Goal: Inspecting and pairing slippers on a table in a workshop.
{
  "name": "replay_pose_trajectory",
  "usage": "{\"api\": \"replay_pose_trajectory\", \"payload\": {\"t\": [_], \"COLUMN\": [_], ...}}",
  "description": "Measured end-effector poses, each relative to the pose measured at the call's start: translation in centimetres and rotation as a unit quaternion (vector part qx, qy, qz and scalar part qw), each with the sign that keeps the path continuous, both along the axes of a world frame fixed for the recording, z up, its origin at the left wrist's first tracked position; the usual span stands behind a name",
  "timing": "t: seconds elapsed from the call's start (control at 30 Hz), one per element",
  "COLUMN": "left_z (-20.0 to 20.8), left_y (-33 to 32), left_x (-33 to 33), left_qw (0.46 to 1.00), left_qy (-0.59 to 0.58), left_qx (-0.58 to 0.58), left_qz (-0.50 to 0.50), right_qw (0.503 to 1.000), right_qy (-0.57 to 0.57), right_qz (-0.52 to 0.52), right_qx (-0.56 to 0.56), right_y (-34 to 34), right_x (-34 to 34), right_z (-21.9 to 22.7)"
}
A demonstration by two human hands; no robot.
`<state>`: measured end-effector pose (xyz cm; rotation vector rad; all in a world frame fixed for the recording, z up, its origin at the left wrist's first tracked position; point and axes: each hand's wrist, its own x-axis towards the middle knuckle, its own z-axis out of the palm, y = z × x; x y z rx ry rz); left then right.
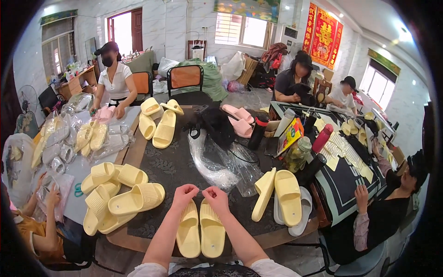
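My left hand (183,195) and my right hand (215,199) are close together above the near edge of the table, both with fingers pinched. Something thin and dark may be between the fingertips, too small to make out. Under my wrists a pair of pale yellow slide slippers, a left one (188,234) and a right one (212,236), lies side by side, toes away from me. To the left is a heap of yellow slippers (136,200). On the right, a yellow slipper (288,197) rests partly over a grey slipper (303,212), with another yellow slipper (264,195) tilted beside it.
Clear plastic bags (210,164) lie ahead of my hands on the dark tablecloth (161,173). Beyond are pink slippers (241,121), a black bottle (257,132) and a glass jar (297,153). Bagged slippers (90,138) cover the left table. Several people sit or stand around the tables.
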<state>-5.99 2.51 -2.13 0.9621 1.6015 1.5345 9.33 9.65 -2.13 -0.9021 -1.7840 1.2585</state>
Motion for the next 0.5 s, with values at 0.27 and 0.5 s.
{"api": "replay_pose_trajectory", "payload": {"t": [0.27, 0.5], "left_z": [-0.5, 0.2], "left_y": [0.1, -0.1], "left_x": [-0.5, 0.4], "left_qw": [0.998, 0.999], "left_qy": [-0.013, 0.001], "left_qx": [0.049, 0.024], "left_qz": [0.037, -0.049], "right_qw": [1.0, 1.0], "right_qy": [0.023, 0.02], "right_qz": [0.001, 0.015], "right_qx": [-0.017, 0.017], "right_y": [0.0, 0.0], "right_x": [-0.3, -0.1], "right_z": [-0.1, -0.2]}}
